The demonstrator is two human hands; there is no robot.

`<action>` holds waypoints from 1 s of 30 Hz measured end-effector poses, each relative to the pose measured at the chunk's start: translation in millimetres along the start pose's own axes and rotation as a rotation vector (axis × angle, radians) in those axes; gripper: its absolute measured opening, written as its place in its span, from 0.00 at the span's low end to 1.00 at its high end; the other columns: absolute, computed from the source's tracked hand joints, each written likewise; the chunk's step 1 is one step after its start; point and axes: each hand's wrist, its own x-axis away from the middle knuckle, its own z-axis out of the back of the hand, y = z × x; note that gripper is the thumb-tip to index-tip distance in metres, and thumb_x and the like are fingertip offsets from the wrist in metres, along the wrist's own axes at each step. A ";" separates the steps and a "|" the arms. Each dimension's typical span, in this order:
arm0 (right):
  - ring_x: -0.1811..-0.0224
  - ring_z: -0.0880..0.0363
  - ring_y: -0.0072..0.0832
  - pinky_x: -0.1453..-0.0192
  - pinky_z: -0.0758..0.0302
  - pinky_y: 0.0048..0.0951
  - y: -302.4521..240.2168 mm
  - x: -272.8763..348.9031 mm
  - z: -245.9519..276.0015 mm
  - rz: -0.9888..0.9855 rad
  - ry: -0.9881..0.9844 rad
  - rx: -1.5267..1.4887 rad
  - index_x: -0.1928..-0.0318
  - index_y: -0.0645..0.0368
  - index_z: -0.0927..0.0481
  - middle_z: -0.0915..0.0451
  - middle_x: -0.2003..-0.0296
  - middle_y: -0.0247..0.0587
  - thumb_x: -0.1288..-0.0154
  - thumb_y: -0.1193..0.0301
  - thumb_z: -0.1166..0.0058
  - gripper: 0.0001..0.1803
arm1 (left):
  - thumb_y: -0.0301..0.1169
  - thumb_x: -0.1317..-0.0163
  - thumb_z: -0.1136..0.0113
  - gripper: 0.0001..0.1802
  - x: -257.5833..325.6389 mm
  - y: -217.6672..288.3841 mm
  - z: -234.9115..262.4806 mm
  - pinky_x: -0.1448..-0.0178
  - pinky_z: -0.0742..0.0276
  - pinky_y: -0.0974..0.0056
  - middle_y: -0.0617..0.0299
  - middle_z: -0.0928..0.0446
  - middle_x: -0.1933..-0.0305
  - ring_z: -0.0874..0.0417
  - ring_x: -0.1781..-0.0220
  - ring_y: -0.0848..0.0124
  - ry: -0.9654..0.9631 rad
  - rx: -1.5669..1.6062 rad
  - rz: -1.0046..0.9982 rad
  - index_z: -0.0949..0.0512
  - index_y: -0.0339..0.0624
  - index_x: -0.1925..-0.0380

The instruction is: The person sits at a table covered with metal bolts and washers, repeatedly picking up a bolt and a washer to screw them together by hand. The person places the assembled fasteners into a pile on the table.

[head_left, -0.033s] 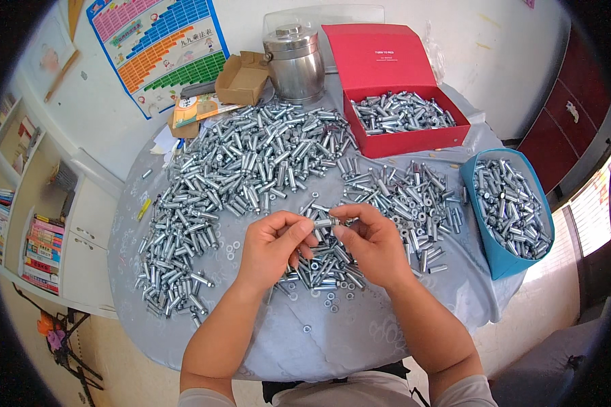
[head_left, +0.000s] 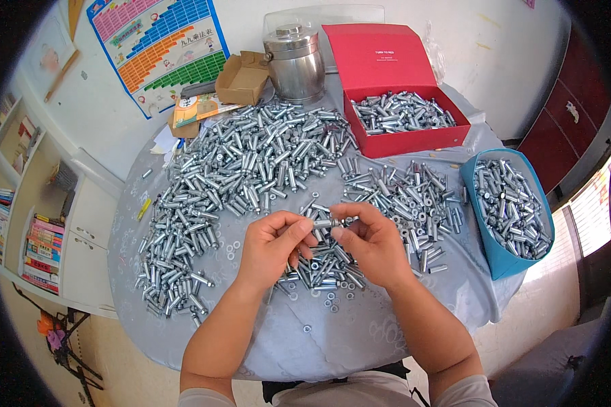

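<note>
A silvery metal expansion bolt [head_left: 324, 223] lies level between my two hands over the middle of the table. My left hand [head_left: 273, 245] pinches one end with thumb and forefinger. At the other end, the thumb and forefinger of my right hand [head_left: 375, 245] close on the bolt, partly covering it. Beneath and between the hands are more loose bolts [head_left: 319, 275]. Several small washers and nuts [head_left: 330, 302] rest on the grey tablecloth [head_left: 278, 346] in front of that pile.
A large heap of bolts [head_left: 251, 159] spreads over the back and left, with another pile [head_left: 404, 197] to the right. Bolts fill a red box [head_left: 414, 144] and a blue bin [head_left: 509, 270]. Behind stand a steel pot [head_left: 293, 68] and a cardboard box [head_left: 241, 78].
My right thumb and forefinger have shifted very slightly left along the bolt. My left hand stays in place.
</note>
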 end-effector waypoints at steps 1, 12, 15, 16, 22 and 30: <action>0.73 0.31 0.11 0.72 0.33 0.16 -3.6 0.7 -1.4 -0.037 0.002 -0.032 0.48 0.63 0.23 0.24 0.61 0.29 0.31 0.73 0.44 0.13 | 0.33 0.32 0.40 0.10 -0.2 -0.4 0.8 0.80 0.29 0.76 0.59 0.17 0.71 0.18 0.77 0.77 0.001 0.009 0.007 0.19 0.35 0.62; 0.73 0.27 0.13 0.71 0.30 0.17 -12.0 -0.7 2.0 -0.218 -0.049 -0.075 0.49 0.63 0.22 0.21 0.65 0.32 0.32 0.72 0.43 0.13 | 0.34 0.31 0.42 0.11 0.3 0.4 -0.1 0.82 0.29 0.75 0.59 0.18 0.74 0.18 0.79 0.75 0.024 -0.003 -0.002 0.20 0.37 0.66; 0.74 0.28 0.14 0.71 0.30 0.18 -7.7 0.5 -1.7 -0.101 0.009 -0.134 0.50 0.64 0.22 0.22 0.67 0.32 0.31 0.72 0.43 0.13 | 0.34 0.31 0.42 0.11 -1.1 -0.5 -0.3 0.82 0.29 0.75 0.60 0.18 0.74 0.19 0.79 0.76 0.027 0.001 0.008 0.21 0.37 0.66; 0.74 0.28 0.14 0.72 0.30 0.18 -11.4 0.4 -2.5 -0.137 0.013 -0.156 0.50 0.64 0.22 0.22 0.67 0.32 0.31 0.71 0.43 0.13 | 0.34 0.31 0.42 0.11 -1.3 -0.9 0.2 0.82 0.29 0.75 0.60 0.19 0.74 0.19 0.79 0.76 0.029 0.003 0.014 0.21 0.37 0.66; 0.74 0.27 0.14 0.72 0.30 0.18 -14.9 0.9 -4.9 -0.165 0.006 -0.156 0.50 0.65 0.22 0.22 0.68 0.32 0.30 0.70 0.43 0.13 | 0.36 0.31 0.42 0.12 -0.6 0.6 -0.3 0.82 0.31 0.75 0.60 0.19 0.75 0.20 0.80 0.76 0.051 0.006 0.033 0.22 0.38 0.69; 0.75 0.27 0.15 0.72 0.30 0.18 -10.9 -0.8 -4.4 -0.133 0.020 -0.112 0.54 0.64 0.21 0.22 0.72 0.31 0.30 0.72 0.44 0.09 | 0.38 0.31 0.42 0.14 -1.3 -0.2 -2.1 0.82 0.32 0.75 0.61 0.20 0.76 0.21 0.81 0.77 0.052 0.014 0.042 0.22 0.40 0.70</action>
